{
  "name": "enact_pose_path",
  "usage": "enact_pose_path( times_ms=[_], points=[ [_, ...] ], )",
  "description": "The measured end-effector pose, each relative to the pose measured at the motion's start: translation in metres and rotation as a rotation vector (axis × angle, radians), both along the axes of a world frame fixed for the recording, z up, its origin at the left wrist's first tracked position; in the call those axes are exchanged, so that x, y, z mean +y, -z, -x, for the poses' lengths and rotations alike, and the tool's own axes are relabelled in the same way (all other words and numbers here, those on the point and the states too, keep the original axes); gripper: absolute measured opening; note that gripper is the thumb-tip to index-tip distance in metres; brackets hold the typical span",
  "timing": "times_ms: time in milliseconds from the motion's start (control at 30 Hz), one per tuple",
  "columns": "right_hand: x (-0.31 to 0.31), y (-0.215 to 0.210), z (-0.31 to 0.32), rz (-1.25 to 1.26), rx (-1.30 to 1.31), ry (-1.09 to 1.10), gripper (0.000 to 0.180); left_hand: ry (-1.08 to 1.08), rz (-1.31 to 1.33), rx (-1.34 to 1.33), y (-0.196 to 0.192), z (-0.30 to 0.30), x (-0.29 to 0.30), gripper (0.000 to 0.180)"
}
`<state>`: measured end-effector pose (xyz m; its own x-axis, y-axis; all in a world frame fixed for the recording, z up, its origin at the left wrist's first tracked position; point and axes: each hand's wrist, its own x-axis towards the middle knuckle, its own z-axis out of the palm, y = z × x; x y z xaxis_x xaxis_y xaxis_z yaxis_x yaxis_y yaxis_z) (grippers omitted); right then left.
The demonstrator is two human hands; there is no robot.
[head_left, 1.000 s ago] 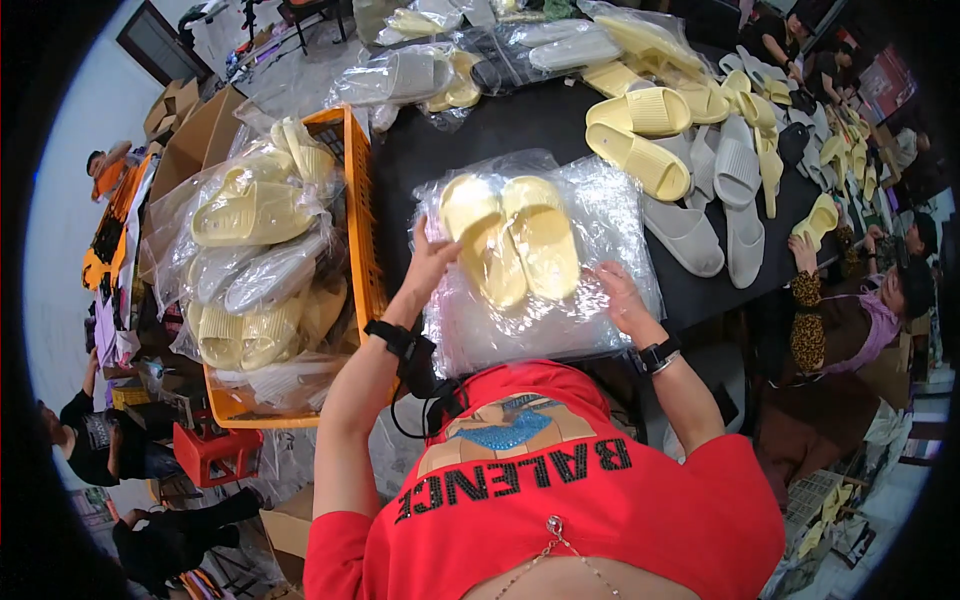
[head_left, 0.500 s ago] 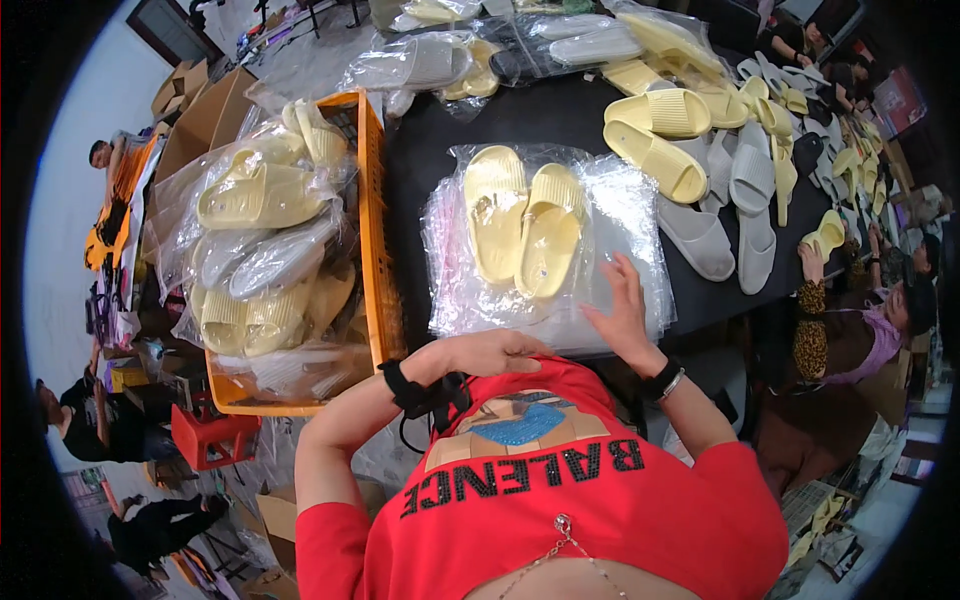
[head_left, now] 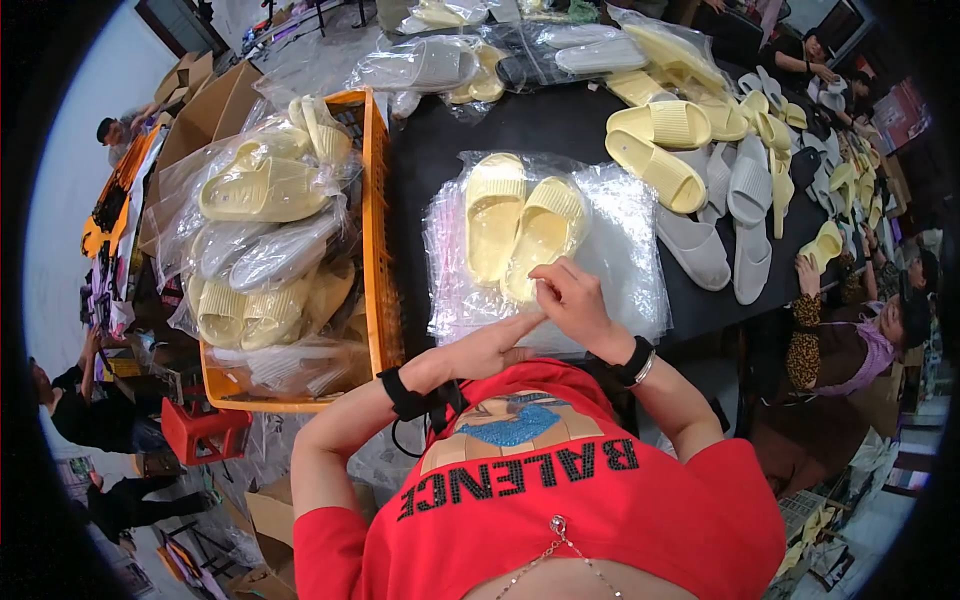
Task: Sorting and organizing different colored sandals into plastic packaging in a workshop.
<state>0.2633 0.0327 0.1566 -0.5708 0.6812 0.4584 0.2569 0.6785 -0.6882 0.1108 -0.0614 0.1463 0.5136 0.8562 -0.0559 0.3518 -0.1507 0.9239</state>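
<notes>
A pair of pale yellow slide sandals [head_left: 522,228] lies side by side on a stack of clear plastic bags [head_left: 620,262] spread over the black table [head_left: 440,135]. My right hand [head_left: 568,298] rests on the near edge of the bags, just below the right sandal's heel, fingers pinching at the plastic. My left hand [head_left: 492,345] lies flat beside it on the stack's near edge, fingers stretched toward the right hand. Both wrists wear dark bands.
An orange crate [head_left: 378,240] at my left holds several bagged sandals [head_left: 262,190]. Loose yellow sandals [head_left: 655,150] and grey sandals [head_left: 715,225] cover the table's right side, bagged pairs the far edge. A person [head_left: 850,335] sits at the right; other people and cardboard boxes are at the left.
The sandals have been set straighter on the bag stack. Both hands drew back from them to the stack's near edge and came together, the right one now pinching the plastic.
</notes>
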Motion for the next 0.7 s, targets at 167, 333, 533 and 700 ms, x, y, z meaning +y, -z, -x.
enact_pose_path(
  times_ms=[167,333,533,700],
  points=[
    [0.0,-0.011,0.002,-0.1,-0.089,-0.028,0.012,-0.315,-0.426,0.383,0.01,0.001,0.005,0.062],
    [-0.001,-0.006,0.0,-0.12,-0.163,0.014,0.009,-0.356,-0.137,0.624,-0.009,0.007,0.009,0.062],
    [-0.009,-0.011,0.011,-0.136,-0.117,-0.064,0.007,-0.234,-0.015,0.239,0.003,-0.004,0.0,0.047],
    [-0.011,-0.023,0.01,-0.134,-0.108,-0.052,0.011,-0.29,0.058,0.103,-0.011,0.012,0.006,0.031]
  ],
)
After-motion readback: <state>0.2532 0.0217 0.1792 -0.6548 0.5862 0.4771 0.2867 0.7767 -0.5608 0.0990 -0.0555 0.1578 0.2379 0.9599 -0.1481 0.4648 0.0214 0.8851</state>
